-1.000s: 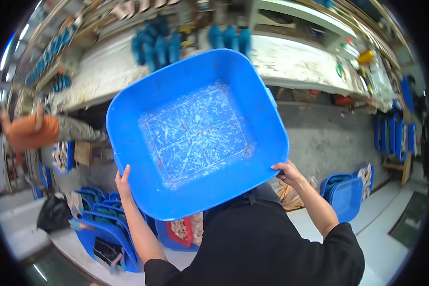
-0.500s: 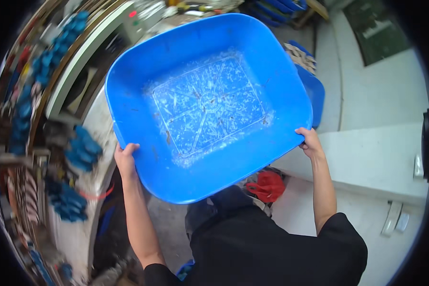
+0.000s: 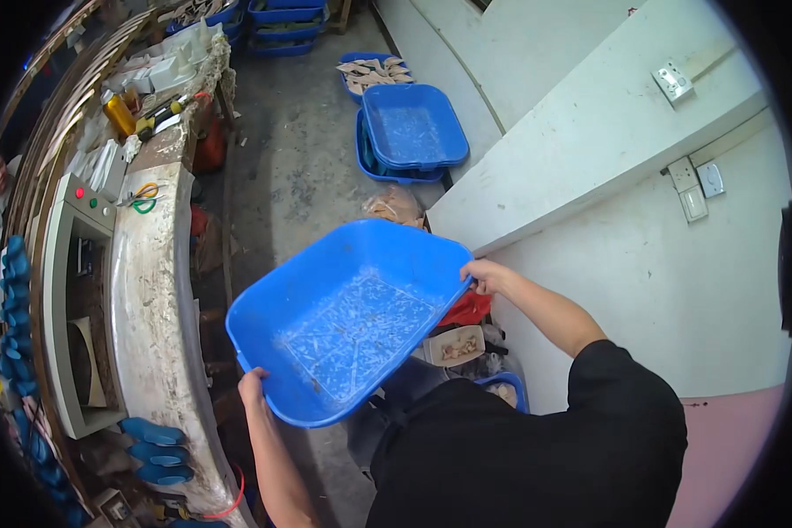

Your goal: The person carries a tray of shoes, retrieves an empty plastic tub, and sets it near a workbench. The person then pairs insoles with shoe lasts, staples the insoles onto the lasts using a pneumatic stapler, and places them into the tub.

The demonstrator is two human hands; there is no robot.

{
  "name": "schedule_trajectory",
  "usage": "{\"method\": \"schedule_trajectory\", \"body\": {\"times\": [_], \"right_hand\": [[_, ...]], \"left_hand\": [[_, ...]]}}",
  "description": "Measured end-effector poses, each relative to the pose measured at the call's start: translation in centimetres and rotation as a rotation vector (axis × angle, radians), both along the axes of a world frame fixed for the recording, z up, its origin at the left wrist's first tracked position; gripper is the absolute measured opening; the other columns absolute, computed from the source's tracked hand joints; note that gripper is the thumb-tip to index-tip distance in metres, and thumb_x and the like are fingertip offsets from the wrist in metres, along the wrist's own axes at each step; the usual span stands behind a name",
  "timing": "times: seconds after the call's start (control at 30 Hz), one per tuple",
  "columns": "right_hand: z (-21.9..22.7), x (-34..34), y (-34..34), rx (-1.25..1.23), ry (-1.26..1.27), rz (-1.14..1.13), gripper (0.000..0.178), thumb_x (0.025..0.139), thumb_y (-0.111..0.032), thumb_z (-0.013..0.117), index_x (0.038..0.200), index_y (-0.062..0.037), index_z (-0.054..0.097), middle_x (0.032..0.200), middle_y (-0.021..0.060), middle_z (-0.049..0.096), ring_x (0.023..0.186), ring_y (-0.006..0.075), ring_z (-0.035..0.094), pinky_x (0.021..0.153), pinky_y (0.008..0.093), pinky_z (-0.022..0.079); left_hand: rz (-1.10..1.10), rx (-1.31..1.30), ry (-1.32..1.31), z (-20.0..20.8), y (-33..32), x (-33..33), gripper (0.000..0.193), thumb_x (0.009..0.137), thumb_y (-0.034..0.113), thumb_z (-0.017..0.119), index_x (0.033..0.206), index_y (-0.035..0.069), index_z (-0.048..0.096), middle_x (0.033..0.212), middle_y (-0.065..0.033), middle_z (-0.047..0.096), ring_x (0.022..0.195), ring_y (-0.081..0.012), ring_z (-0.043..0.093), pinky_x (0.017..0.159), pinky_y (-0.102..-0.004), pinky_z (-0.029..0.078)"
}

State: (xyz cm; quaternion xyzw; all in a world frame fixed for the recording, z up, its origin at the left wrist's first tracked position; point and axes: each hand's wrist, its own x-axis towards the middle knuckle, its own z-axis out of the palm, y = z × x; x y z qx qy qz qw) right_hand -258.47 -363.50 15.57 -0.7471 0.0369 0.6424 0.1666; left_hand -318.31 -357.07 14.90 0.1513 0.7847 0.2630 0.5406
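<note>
Between my two hands I hold a large blue plastic basin [image 3: 343, 308], rectangular with rounded corners. Its inside faces me, and the bottom is scuffed white, with nothing lying in it. My left hand [image 3: 254, 387] is closed on the rim at the near left corner. At the right end of the rim my right hand [image 3: 486, 276] grips with the thumb over the edge. The basin hangs tilted in front of my body, above the floor.
Stacked blue basins [image 3: 414, 128] stand by the wall, near another basin of beige pieces [image 3: 374, 72]. On the left runs a worn workbench [image 3: 154, 299] with scissors [image 3: 143, 198], a machine frame [image 3: 62, 308] and blue shoe lasts [image 3: 158, 453]. A white ledge [image 3: 590, 132] juts out right.
The basin has moved lower and tilted away, so it looks smaller. My view has swung, now showing the floor, the stacked basins and more of the bench. Both hands keep their grip.
</note>
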Motion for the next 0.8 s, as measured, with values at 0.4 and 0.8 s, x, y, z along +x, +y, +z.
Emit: {"method": "schedule_trajectory", "body": {"times": [0.4,0.8], "right_hand": [[-3.4,2.7,3.7,0.195,0.003,-0.254,0.017,0.078,-0.015,0.066,0.092,-0.0144,0.057,0.075,-0.0042,0.054,0.056,0.0045,0.037,0.042,0.0198,0.017],[-14.2,9.5,27.2,0.305,0.173,-0.431,0.025,0.079,-0.020,0.071,0.100,-0.0135,0.060,0.082,-0.0048,0.059,0.055,0.0045,0.044,0.041,0.0196,0.020]], "left_hand": [[-0.076,0.388,-0.088,4.8,8.4,6.1,0.028,0.074,-0.008,0.055,0.101,-0.003,0.061,0.083,-0.0081,0.066,0.069,-0.0179,0.064,0.065,-0.0307,0.053],[0.088,0.472,-0.059,2.3,24.2,15.4,0.033,0.076,-0.008,0.054,0.108,-0.002,0.059,0.088,-0.0088,0.066,0.073,-0.0198,0.066,0.067,-0.0322,0.056]]}}
